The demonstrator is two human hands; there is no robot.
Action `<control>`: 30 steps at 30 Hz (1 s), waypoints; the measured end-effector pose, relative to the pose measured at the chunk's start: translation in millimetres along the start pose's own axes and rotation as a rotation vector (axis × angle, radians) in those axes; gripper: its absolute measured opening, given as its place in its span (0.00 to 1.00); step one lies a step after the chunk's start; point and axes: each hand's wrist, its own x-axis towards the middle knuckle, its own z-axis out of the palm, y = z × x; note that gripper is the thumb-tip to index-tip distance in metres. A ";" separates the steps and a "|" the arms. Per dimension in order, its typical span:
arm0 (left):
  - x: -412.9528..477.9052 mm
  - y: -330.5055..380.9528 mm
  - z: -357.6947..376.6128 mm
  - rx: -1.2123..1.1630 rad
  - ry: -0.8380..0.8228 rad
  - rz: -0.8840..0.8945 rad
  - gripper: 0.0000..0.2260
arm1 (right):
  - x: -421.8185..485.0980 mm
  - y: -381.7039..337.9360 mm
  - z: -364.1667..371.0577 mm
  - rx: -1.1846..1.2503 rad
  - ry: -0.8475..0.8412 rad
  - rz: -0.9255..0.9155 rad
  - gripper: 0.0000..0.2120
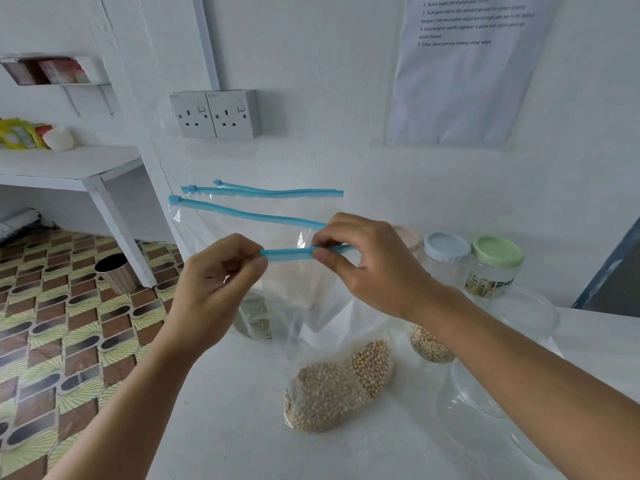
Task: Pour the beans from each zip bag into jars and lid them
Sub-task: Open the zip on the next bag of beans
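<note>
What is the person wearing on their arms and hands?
Nothing that shows. Both arms are bare right to the picture's edge, with no sleeves in sight. The left hand and right hand have no gloves, rings, watch or bracelets. The thumbnail that shows looks plain and unpainted.

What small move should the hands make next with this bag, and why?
Probably draw the zip open. The left hand pinches its end and the right hand pinches it further along, the stretch between them looks closed, and the beans sit low in the bag.
</note>
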 end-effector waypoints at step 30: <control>20.8 -4.9 -25.7 -0.372 -0.172 -0.266 0.24 | -10.8 78.4 -39.0 0.022 0.357 0.477 0.05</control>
